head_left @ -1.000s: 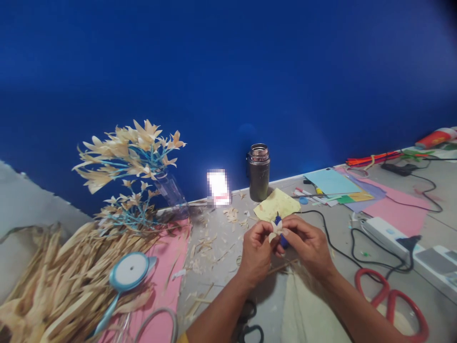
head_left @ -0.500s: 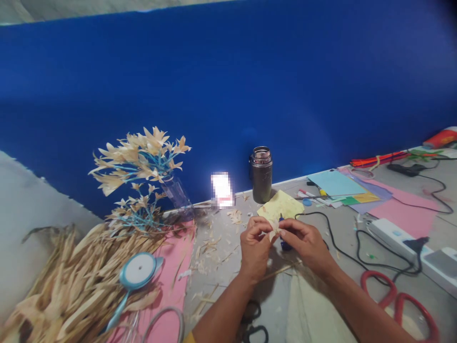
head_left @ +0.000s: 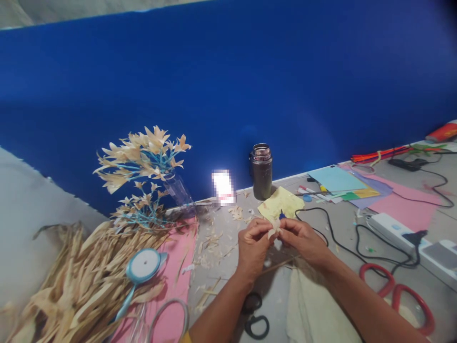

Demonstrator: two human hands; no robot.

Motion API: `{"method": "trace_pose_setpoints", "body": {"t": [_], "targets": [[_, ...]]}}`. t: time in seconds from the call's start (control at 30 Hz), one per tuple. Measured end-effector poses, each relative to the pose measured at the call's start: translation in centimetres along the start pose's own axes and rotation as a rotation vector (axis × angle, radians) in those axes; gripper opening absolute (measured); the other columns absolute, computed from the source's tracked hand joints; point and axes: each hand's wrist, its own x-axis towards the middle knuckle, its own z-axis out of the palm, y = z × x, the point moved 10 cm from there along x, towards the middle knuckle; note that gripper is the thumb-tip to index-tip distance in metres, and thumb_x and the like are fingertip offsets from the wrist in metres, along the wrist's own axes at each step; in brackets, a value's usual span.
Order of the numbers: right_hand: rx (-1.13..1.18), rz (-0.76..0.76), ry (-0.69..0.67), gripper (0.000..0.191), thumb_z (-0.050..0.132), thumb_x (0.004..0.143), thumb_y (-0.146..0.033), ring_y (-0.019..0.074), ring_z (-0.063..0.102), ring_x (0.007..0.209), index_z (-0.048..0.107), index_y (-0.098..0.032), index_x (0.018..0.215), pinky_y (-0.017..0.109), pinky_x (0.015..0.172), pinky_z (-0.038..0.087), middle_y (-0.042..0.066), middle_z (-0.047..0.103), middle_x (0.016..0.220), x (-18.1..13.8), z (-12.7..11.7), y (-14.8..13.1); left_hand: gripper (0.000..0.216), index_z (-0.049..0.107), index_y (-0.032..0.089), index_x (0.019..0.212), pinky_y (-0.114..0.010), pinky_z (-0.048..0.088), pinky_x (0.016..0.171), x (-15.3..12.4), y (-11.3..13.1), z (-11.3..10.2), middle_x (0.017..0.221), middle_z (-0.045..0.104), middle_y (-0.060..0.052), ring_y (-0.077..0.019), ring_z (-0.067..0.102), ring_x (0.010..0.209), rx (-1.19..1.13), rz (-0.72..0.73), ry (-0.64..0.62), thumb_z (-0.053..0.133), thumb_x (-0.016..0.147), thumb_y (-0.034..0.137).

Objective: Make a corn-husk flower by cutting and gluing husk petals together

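Between the fingertips of both hands is a small pale husk flower [head_left: 274,227], its petals spread. My left hand [head_left: 253,247] pinches it from one side, and my right hand [head_left: 306,242] pinches it from the other. Just behind the fingers, a dark blue tip [head_left: 282,215] of some tool shows, mostly hidden by the right hand. A yellow paper sheet [head_left: 282,202] lies beyond the hands. Below the left wrist rest black-handled scissors [head_left: 257,326]. A pale cloth [head_left: 310,305] is spread beneath the right forearm.
To the left, dried husks [head_left: 78,286] are heaped beside a blue tape roll [head_left: 144,264] and a vase [head_left: 178,193] of husk flowers. A dark flask [head_left: 262,174] stands at the wall. On the right are a power strip [head_left: 389,228], black cables and red-handled scissors [head_left: 412,300].
Both hands stay together around the flower, which has turned slightly in the fingers. The view has shifted a little, so more of the black-handled scissors shows.
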Motion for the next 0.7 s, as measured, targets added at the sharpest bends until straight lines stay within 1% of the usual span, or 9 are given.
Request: {"method": "trace_pose_setpoints", "body": {"t": [0.13, 0.3, 0.37, 0.47, 0.57, 0.63, 0.7], "targets": [[-0.034, -0.006, -0.045, 0.048, 0.07, 0.082, -0.063, 0.0096, 0.038, 0.055, 0.066, -0.016, 0.076, 0.022, 0.052, 0.028, -0.004, 0.05, 0.062, 0.2, 0.3, 0.3, 0.007, 0.08, 0.021, 0.073, -0.027, 0.046, 0.065, -0.2, 0.1, -0.2, 0.084, 0.065, -0.004, -0.0157, 0.058, 0.074, 0.018, 0.003, 0.007, 0.081, 0.071, 0.028], [-0.066, 0.018, -0.068, 0.047, 0.069, 0.082, -0.062, 0.0097, 0.038, 0.055, 0.067, -0.016, 0.077, 0.022, 0.052, 0.029, -0.005, 0.049, 0.062, 0.2, 0.4, 0.9, 0.002, 0.08, 0.021, 0.073, -0.028, 0.047, 0.074, -0.5, 0.6, -1.0, 0.085, 0.066, -0.004, -0.0175, 0.061, 0.081, 0.08, 0.09, 0.056, 0.08, 0.072, 0.021], [-0.097, 0.006, -0.08, 0.044, 0.069, 0.083, -0.06, 0.0104, 0.04, 0.056, 0.067, -0.016, 0.076, 0.023, 0.053, 0.03, -0.004, 0.052, 0.063, 0.2, 0.6, 0.6, 0.003, 0.079, 0.022, 0.073, -0.028, 0.046, 0.073, -0.8, 0.7, -1.3, 0.082, 0.066, -0.003, -0.0167, 0.06, 0.079, 0.098, 0.114, 0.066, 0.079, 0.072, 0.019], [-0.164, -0.03, -0.112, 0.039, 0.069, 0.084, -0.055, 0.0132, 0.048, 0.06, 0.07, -0.017, 0.077, 0.025, 0.055, 0.035, -0.001, 0.059, 0.066, 0.0, 1.1, -0.1, 0.006, 0.077, 0.022, 0.074, -0.026, 0.045, 0.069, -1.3, 1.0, -1.6, 0.082, 0.065, -0.002, -0.0153, 0.059, 0.077, 0.119, 0.14, 0.053, 0.076, 0.074, 0.016], [-0.236, -0.045, -0.158, 0.03, 0.066, 0.088, -0.047, 0.0166, 0.058, 0.069, 0.073, -0.019, 0.081, 0.027, 0.063, 0.042, 0.001, 0.067, 0.073, -0.2, 1.6, -0.5, 0.008, 0.075, 0.021, 0.073, -0.026, 0.045, 0.07, -1.8, 1.3, -2.4, 0.083, 0.064, -0.002, -0.0152, 0.058, 0.078, 0.13, 0.154, 0.059, 0.073, 0.076, 0.014], [-0.305, -0.053, -0.17, 0.024, 0.062, 0.091, -0.04, 0.018, 0.061, 0.073, 0.074, -0.02, 0.084, 0.028, 0.067, 0.045, 0.002, 0.07, 0.077, -0.3, 1.8, -0.7, 0.008, 0.073, 0.02, 0.07, -0.025, 0.045, 0.068, -2.0, 1.0, -3.1, 0.084, 0.062, -0.002, -0.0148, 0.058, 0.077, 0.116, 0.117, 0.068, 0.072, 0.076, 0.014], [-0.393, -0.069, -0.165, 0.023, 0.058, 0.092, -0.036, 0.0183, 0.061, 0.071, 0.073, -0.021, 0.084, 0.028, 0.065, 0.044, 0.002, 0.07, 0.077, -0.4, 1.9, -0.8, 0.01, 0.071, 0.019, 0.067, -0.024, 0.045, 0.062, -2.1, 0.4, -3.9, 0.085, 0.061, -0.002, -0.0134, 0.055, 0.072, 0.076, 0.055, 0.072, 0.073, 0.076, 0.018]]}}
